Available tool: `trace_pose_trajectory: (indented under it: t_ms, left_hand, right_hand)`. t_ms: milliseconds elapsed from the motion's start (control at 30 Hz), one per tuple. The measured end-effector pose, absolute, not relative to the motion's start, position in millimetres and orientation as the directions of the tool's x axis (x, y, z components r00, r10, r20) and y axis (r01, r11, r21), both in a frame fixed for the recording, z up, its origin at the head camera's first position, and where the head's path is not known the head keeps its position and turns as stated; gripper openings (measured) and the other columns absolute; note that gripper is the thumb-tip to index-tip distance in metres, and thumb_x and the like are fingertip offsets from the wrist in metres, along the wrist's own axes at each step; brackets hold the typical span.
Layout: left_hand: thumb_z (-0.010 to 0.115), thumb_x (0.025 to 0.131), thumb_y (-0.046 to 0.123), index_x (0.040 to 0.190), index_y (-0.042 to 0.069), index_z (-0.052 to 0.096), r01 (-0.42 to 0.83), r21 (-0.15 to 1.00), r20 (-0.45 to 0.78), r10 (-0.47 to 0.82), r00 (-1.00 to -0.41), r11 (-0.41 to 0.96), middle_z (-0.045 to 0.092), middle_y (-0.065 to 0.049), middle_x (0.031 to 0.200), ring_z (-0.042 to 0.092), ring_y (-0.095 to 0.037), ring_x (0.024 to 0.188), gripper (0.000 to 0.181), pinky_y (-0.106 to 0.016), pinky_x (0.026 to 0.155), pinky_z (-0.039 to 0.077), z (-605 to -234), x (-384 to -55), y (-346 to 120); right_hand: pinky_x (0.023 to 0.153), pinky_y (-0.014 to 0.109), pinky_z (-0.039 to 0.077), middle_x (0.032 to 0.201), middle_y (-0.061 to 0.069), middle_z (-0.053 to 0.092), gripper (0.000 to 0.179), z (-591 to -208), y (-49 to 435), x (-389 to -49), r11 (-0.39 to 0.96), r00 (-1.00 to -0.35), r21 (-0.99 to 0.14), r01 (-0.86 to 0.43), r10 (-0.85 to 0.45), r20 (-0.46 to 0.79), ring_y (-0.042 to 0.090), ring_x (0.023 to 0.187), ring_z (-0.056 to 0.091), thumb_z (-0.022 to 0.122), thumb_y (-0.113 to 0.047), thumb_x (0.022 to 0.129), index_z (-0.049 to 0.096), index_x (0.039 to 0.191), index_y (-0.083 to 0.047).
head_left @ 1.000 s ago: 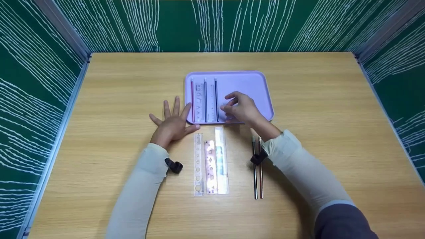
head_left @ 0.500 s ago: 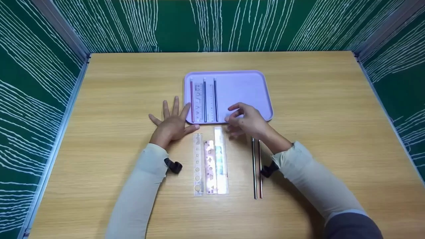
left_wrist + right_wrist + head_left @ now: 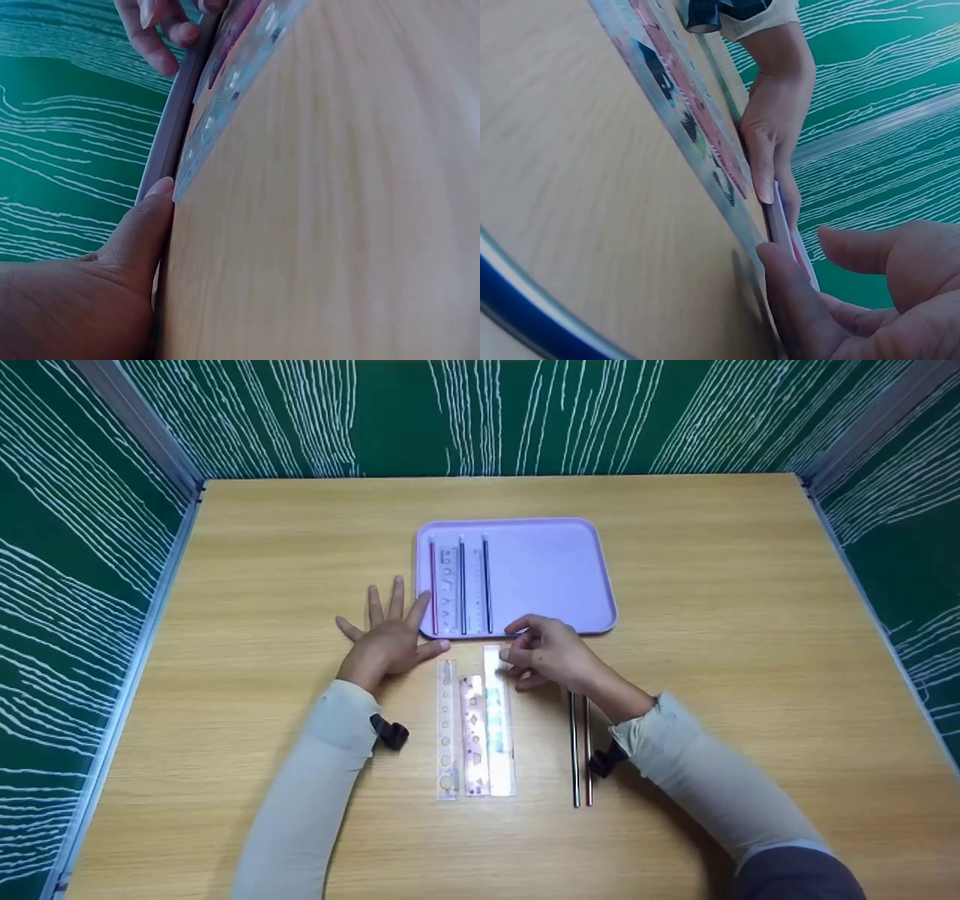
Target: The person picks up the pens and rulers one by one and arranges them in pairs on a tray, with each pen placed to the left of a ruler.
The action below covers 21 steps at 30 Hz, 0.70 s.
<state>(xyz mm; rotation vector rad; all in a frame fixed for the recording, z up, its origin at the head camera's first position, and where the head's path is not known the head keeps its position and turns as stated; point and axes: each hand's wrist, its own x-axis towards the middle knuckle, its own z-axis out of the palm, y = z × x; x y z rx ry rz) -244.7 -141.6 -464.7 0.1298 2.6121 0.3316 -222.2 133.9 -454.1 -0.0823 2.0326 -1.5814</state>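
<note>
My left hand [image 3: 386, 645] lies with fingers spread at the front left corner of the lilac tray [image 3: 551, 574]. Its forefinger touches the rim; its thumb [image 3: 142, 232] lies along the front edge. Just in front of the tray, my right hand [image 3: 551, 652] is over the far end of the wide clear ruler [image 3: 500, 750]. Its fingers are bent, with thumb and forefinger apart in the right wrist view; whether a fingertip touches the ruler is unclear. Left of that ruler lie a pink ruler [image 3: 474, 735] and a clear stencil ruler [image 3: 446, 727].
In the tray, a red pencil [image 3: 433, 585], two dark pencils, one of them [image 3: 487, 585] rightmost, and two clear rulers, one of them [image 3: 448, 585] wider, lie side by side. Two more pencils [image 3: 576, 757] lie under the right wrist. Green panels [image 3: 405, 420] surround the table.
My right hand has drawn back from above the tray to the far end of the wide clear ruler. The left hand has stayed in place.
</note>
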Motion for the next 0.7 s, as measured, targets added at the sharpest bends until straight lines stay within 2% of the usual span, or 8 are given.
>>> trace_pose_trajectory:
  t_ms: [200,433,700]
  left_hand:
    - [0.043,0.089,0.082,0.161,0.045,-0.012,0.027,0.253,-0.486,0.151,-0.861,0.967,-0.038,-0.002,0.164,-0.039,-0.040,0.148,0.098,-0.090,0.097,-0.016,-462.8,-244.9,-141.5]
    - [0.046,0.090,0.080,0.161,0.046,-0.010,0.025,0.263,-0.488,0.155,-0.859,0.964,-0.038,-0.002,0.165,-0.038,-0.040,0.148,0.097,-0.090,0.098,-0.015,-459.8,-244.6,-140.8]
    - [0.045,0.090,0.081,0.161,0.045,-0.011,0.028,0.262,-0.482,0.156,-0.862,0.965,-0.037,-0.003,0.165,-0.038,-0.041,0.148,0.097,-0.089,0.097,-0.017,-462.0,-244.1,-141.0]
  right_hand:
    - [0.071,0.048,0.064,0.104,0.014,0.061,0.055,-456.6,132.8,-216.5,0.291,-0.852,-0.919,0.267,-0.374,-0.366,0.028,0.082,0.071,0.077,-0.008,0.090,0.048,0.137,-0.004]
    - [0.071,0.046,0.064,0.101,0.014,0.061,0.045,-456.1,130.5,-212.1,0.312,-0.846,-0.914,0.258,-0.385,-0.370,0.027,0.082,0.072,0.076,-0.004,0.089,0.058,0.130,0.000]
    - [0.069,0.043,0.064,0.101,0.013,0.062,0.054,-459.0,127.9,-211.4,0.365,-0.845,-0.900,0.240,-0.378,-0.379,0.023,0.081,0.072,0.081,-0.004,0.084,0.060,0.134,0.000]
